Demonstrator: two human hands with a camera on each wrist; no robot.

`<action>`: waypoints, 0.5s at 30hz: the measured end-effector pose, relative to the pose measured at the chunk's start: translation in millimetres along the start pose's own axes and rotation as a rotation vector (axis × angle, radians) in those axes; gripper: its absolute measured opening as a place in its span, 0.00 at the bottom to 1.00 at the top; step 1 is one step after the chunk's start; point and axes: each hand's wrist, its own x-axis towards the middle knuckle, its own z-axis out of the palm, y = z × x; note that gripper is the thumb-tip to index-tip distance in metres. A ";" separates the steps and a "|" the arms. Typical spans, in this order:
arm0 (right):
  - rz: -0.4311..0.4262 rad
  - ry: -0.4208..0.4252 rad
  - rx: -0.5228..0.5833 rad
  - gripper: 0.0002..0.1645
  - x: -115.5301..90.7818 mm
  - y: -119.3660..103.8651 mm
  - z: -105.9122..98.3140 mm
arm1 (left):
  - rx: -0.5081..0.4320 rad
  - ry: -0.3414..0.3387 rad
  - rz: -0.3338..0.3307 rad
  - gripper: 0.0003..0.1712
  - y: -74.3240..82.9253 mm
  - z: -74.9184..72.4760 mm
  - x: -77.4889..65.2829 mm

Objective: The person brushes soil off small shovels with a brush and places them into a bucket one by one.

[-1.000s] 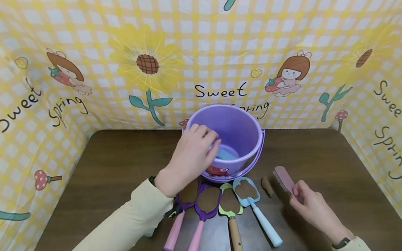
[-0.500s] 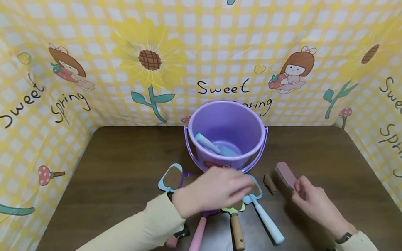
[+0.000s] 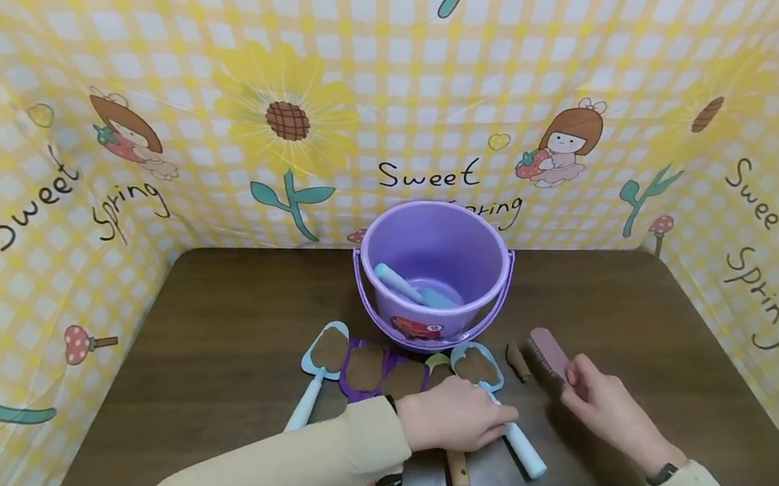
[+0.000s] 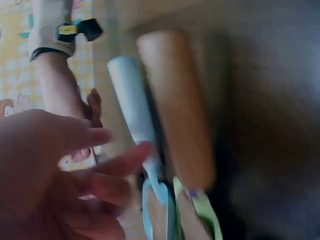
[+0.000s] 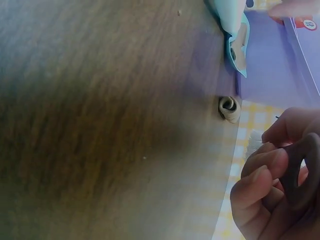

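Observation:
My left hand (image 3: pixel 455 417) hovers over the handles of the toy shovels. In the left wrist view its thumb and index finger are apart, right at the neck of a light blue shovel (image 4: pixel 132 100). Beside that lies a green shovel with a wooden handle (image 4: pixel 177 105). Two purple shovels (image 3: pixel 363 368) lie further left, partly under the left arm, then another light blue shovel (image 3: pixel 305 403). The blades have brown middles. My right hand (image 3: pixel 609 402) grips a pinkish brush (image 3: pixel 551 353) by its handle, bristles facing left; the handle's hole shows in the right wrist view.
A purple bucket (image 3: pixel 487 263) stands behind the shovels, with a light blue shovel (image 3: pixel 398 282) leaning inside. A small brown rolled piece (image 3: pixel 518 362) lies between the right-hand shovel and the brush. Yellow checked cloth (image 3: pixel 357 101) surrounds the dark wooden table (image 3: pixel 237 310).
My left hand has left the bucket's rim and swung down and right to the right-hand shovels. The light blue shovel in the bucket now shows fully. My right hand stays with the brush.

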 end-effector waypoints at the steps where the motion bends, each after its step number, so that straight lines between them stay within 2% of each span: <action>1: -0.006 0.000 0.004 0.14 -0.3 0.3 0.5 | -0.023 -0.039 -0.016 0.09 0.8 0.3 2.2; 3: -0.020 0.001 0.014 0.14 -0.9 1.0 1.7 | -0.080 -0.119 -0.054 0.13 2.5 1.0 6.7; 6: -0.031 0.001 0.019 0.14 -1.9 1.2 3.4 | -0.145 -0.195 -0.106 0.20 6.1 1.3 13.1; 15: 0.005 -0.044 0.024 0.13 2.4 0.1 5.8 | -0.202 -0.286 -0.264 0.24 11.4 -1.5 29.7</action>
